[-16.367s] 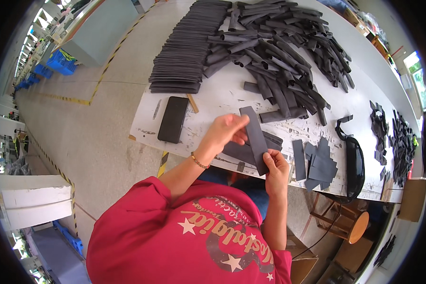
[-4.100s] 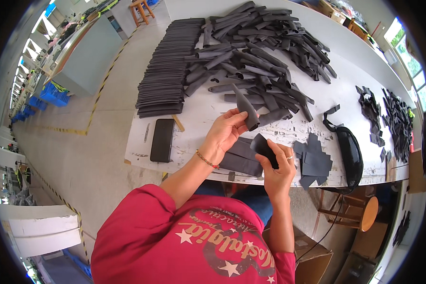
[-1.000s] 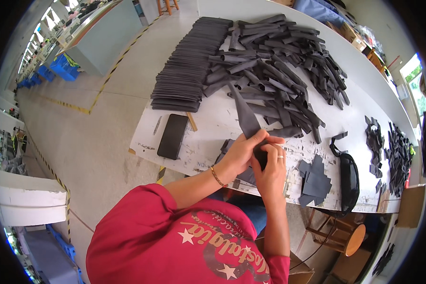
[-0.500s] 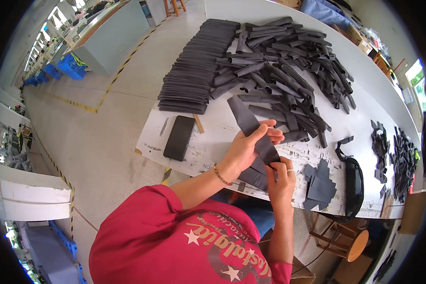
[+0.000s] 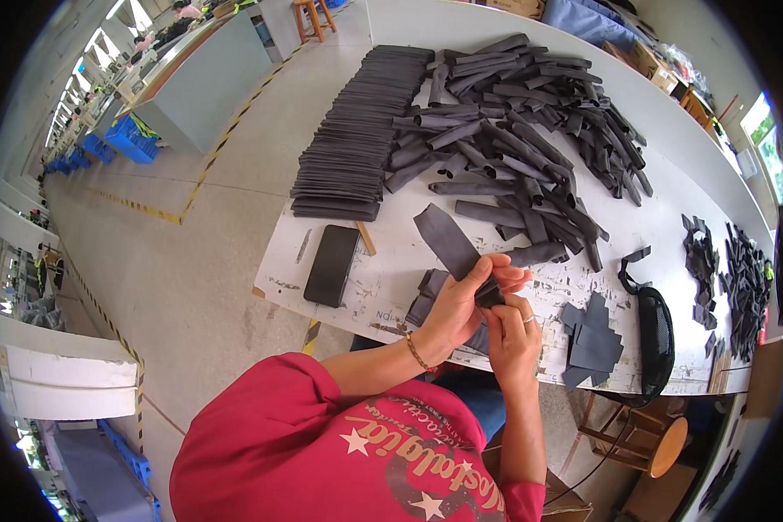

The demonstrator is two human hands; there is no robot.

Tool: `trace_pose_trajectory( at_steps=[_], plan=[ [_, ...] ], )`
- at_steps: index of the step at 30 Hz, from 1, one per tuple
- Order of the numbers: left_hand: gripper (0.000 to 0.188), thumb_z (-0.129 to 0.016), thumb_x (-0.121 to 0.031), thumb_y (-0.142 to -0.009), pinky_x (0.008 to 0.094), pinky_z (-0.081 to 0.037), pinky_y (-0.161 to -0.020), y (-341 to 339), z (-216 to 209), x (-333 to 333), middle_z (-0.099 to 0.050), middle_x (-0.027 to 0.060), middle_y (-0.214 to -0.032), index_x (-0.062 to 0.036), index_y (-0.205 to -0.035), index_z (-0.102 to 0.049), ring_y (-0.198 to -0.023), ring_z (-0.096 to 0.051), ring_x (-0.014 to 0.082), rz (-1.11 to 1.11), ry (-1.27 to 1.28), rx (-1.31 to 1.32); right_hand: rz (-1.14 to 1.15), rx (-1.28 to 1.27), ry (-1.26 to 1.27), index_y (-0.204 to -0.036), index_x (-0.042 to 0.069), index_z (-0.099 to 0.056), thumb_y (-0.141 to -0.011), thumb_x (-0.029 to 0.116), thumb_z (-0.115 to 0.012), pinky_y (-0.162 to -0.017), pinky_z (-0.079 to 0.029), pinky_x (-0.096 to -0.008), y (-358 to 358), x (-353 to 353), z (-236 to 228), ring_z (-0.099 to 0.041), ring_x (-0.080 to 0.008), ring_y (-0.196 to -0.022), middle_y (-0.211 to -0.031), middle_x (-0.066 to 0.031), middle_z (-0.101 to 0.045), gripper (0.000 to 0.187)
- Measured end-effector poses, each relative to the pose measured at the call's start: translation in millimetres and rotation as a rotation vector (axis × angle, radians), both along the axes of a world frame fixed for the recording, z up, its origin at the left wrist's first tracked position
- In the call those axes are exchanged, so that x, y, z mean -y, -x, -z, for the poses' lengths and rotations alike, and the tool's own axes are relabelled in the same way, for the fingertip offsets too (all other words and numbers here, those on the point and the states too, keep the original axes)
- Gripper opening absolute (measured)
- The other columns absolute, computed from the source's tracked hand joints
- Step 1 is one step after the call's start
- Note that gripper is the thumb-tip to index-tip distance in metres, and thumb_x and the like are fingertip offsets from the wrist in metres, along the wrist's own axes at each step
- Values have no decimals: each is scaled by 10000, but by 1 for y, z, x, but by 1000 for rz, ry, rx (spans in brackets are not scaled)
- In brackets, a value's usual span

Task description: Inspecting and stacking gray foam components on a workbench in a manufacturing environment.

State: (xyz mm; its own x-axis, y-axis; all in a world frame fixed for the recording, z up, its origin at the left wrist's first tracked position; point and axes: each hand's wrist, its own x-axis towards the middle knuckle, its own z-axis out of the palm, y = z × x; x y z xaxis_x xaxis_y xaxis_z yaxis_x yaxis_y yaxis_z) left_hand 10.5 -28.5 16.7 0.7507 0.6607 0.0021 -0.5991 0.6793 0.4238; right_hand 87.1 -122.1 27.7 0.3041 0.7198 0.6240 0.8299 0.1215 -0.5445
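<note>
Hands (image 5: 452, 311) (image 5: 513, 346) closer together, strip (image 5: 446, 239) near table edge (image 5: 370, 324)

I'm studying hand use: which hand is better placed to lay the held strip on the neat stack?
Left, probably: the left hand grips the dark gray strip and is nearer the neat stack; the right hand, at the strip's near end, is farther off.

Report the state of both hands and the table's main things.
Dark grey fabric strip: held, lower end bent
Bare left hand: closed on strip
Bare right hand: pinching its lower end
Row of dark grey strips: neatly stacked
Dark grey tube-like strips: loosely heaped
Black rectangular slab: lying flat
Flat dark grey pieces: overlapping pile
</note>
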Motion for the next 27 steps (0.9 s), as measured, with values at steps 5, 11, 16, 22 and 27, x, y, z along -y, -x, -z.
trace_pose_trajectory(
  at_steps=[5,11,16,22,27],
  plan=[
    [311,-491,-288,-1004,428,-435,-1051,1,9,0,-672,125,-1064,-24,-1149,-567,-1196,-564,322,50,-4,-5,-12,1,13,-839,16,-585,-763,-31,-699,-594,-492,-375,-3,-3,3,-614,-318,-709,-903,-130,-616,144],
    [356,-431,-318,-1024,430,-424,-1050,4,2,-7,-640,155,-1169,-29,-1190,-556,-1229,-535,306,62,-7,-120,79,-276,122,-880,0,-609,-779,13,-725,-666,-500,-314,9,-5,-2,-620,-232,-746,-962,-114,-625,154],
    [405,-461,-338,-1010,398,-429,-1030,-1,0,-25,-599,166,-1262,-11,-1228,-559,-1200,-546,254,-27,-70,-30,121,-843,-135,-828,-12,-600,-834,18,-699,-812,-435,-243,18,-19,12,-534,-131,-944,-1049,-75,-560,104],
    [407,-476,-355,-1000,488,-398,-1056,4,1,-28,-567,146,-1317,-73,-1285,-544,-1309,-452,312,56,-253,50,51,-972,-142,-993,-15,-600,-944,133,-599,-823,-470,-275,13,5,-1,-534,-123,-987,-1151,-75,-528,156],
    [396,-532,-323,-976,467,-435,-1006,10,7,-34,-596,161,-1250,-44,-1256,-561,-1236,-503,304,99,-199,3,202,-889,94,-920,-15,-592,-954,141,-601,-696,-429,-237,7,5,2,-524,-100,-778,-877,-19,-590,160]
  ],
)
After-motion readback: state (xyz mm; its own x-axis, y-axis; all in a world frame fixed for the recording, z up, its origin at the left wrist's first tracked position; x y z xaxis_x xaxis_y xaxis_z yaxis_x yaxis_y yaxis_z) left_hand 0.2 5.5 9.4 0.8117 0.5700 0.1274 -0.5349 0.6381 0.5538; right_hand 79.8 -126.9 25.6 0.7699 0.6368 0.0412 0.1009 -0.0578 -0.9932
